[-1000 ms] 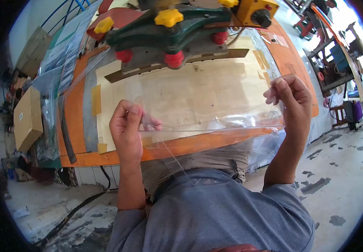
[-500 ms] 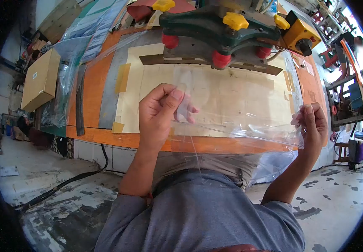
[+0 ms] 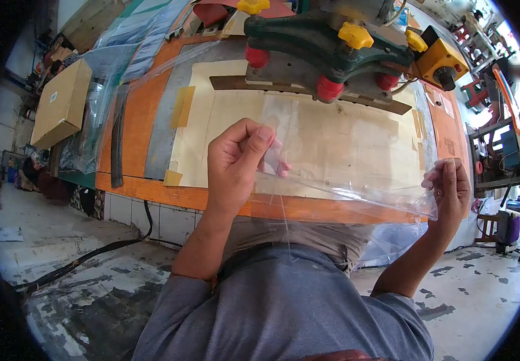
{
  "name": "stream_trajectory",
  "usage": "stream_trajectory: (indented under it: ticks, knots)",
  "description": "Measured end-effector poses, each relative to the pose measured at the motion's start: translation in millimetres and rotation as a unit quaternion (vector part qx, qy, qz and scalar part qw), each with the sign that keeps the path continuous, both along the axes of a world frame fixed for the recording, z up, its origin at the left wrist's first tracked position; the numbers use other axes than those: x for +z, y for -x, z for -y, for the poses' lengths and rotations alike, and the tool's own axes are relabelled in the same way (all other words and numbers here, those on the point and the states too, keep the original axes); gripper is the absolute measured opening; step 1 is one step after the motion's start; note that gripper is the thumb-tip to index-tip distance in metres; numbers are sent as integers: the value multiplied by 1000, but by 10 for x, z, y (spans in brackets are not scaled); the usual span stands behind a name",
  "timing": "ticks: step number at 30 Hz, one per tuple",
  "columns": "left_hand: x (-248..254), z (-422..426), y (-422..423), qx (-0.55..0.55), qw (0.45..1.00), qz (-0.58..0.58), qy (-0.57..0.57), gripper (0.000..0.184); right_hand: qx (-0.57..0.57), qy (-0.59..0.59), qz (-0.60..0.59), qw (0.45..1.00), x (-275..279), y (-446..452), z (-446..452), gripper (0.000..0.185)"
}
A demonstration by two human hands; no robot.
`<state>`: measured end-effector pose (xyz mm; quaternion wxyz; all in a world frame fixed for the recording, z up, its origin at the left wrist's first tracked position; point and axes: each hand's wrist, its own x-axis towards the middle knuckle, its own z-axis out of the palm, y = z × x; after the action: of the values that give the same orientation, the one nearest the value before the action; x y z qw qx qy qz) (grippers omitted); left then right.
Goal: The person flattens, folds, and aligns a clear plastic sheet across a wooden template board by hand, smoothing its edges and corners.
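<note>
My left hand is closed in a pinch on a piece of clear plastic film above the front of the work table. At the film's other end, my right hand pinches its right corner between thumb and fingers. The film stretches between both hands, folded and shiny, and hangs over the table's front edge towards my lap. A narrow, cloudy clear strip rises past my left fingertips; whether it is part of the same film I cannot tell. A pale board lies under the hands.
A green press head with yellow knobs and red feet stands over the board's back, a long metal bar below it. A yellow control box is at its right. At the left are a cardboard box and plastic sheets.
The view has shifted slightly, so the press and board appear further right. Both hands keep their pinch on the film, and my right hand sits a little lower in view.
</note>
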<state>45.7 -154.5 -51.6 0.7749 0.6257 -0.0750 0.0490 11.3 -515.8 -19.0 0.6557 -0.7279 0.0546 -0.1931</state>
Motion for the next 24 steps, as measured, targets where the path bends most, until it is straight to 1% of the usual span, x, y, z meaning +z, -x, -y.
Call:
stream_trajectory:
  ticks: [5, 7, 8, 10, 11, 13, 14, 16, 17, 21, 23, 24]
  knots:
    - [-31, 30, 1, 1, 1000, 7, 15, 28, -10, 2, -5, 1000, 11, 20, 0, 25]
    - [-29, 67, 14, 20, 998, -2, 60, 23, -24, 3, -10, 1000, 1, 23, 1, 24]
    - [-23, 75, 20, 9, 998, -3, 62, 23, -30, 9, -10, 999, -19, 17, -1, 23]
    - [-28, 50, 31, 48, 999, 6, -13, 23, -32, 9, 0, 999, -18, 35, -19, 22]
    - [-67, 24, 23, 29, 1000, 6, -6, 23, -32, 23, -4, 999, 11, 42, -49, 22]
    - [-165, -35, -8, 70, 995, 25, -67, 23, -2, 24, 21, 999, 22, 43, -74, 21]
    - [-152, -14, -14, 53, 996, 27, -61, 23, 1, 26, 23, 999, 18, 44, -71, 21]
    - [-86, 9, -18, 88, 991, 20, -96, 24, 12, 31, 23, 999, 23, 45, -69, 20]
    - [-90, 4, -20, 77, 992, 22, -94, 24, 2, 33, 24, 999, 28, 45, -75, 20]
    - [-93, 7, -30, 87, 991, 30, -94, 25, 17, 23, 31, 999, 44, 51, -91, 18]
    - [-73, 35, -22, 113, 992, 10, -60, 24, 28, 29, 9, 999, 54, 56, -91, 24]
    - [-86, 35, -20, 107, 992, 12, -61, 24, 23, 29, 10, 999, 63, 54, -99, 24]
